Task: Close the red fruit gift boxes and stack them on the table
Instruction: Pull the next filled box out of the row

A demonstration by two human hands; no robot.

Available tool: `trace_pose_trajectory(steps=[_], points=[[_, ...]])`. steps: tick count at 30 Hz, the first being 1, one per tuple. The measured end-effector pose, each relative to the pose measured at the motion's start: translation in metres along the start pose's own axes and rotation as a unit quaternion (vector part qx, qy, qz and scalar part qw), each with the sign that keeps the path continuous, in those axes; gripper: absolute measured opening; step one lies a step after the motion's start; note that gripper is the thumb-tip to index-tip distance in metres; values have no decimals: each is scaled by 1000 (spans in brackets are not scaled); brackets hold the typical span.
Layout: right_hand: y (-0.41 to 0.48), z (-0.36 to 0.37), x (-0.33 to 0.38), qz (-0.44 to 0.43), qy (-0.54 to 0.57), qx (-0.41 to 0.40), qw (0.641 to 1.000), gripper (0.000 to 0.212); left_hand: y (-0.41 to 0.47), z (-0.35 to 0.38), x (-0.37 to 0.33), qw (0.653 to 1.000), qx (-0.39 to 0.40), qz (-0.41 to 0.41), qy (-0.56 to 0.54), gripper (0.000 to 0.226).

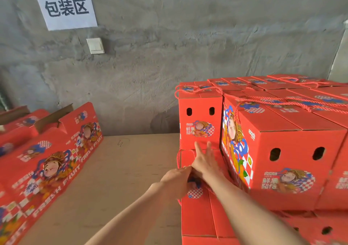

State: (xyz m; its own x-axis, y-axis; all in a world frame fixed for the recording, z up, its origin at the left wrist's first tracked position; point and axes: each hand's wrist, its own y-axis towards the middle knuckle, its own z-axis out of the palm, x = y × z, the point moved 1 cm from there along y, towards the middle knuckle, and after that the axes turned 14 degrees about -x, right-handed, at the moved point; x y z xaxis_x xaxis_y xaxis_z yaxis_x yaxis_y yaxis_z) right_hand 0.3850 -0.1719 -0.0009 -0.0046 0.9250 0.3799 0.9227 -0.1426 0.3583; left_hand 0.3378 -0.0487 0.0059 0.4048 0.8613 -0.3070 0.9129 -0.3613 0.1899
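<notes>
Pinching the red gift box [199, 218] lid was the left hand [176, 180]; right hand [205, 162] lay flat on it, fingers [197, 147] spread.

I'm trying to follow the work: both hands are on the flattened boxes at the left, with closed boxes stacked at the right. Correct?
No. The head view shows the left hand and right hand on a low red box by the right-hand stack, not on the flattened boxes.

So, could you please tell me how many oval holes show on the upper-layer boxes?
4: two in the end face of the far box and two in the end face of the nearer box. More may be hidden on other faces or out of frame.
</notes>
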Motion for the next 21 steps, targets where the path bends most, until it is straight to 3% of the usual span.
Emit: trace_pose_trajectory(steps=[3, 9, 21], points=[[10, 1, -7, 39, -16, 81, 996, 69, 4, 0, 3, 1000, -22, 3, -7, 47], [31, 7, -3, 66, -86, 127, 986, 69, 6, 3, 8, 1000, -21, -13, -8, 59], [37, 20, -11, 54, -112, 107, 986, 52, 4, -1, 5, 1000, 5, -15, 18, 60]])
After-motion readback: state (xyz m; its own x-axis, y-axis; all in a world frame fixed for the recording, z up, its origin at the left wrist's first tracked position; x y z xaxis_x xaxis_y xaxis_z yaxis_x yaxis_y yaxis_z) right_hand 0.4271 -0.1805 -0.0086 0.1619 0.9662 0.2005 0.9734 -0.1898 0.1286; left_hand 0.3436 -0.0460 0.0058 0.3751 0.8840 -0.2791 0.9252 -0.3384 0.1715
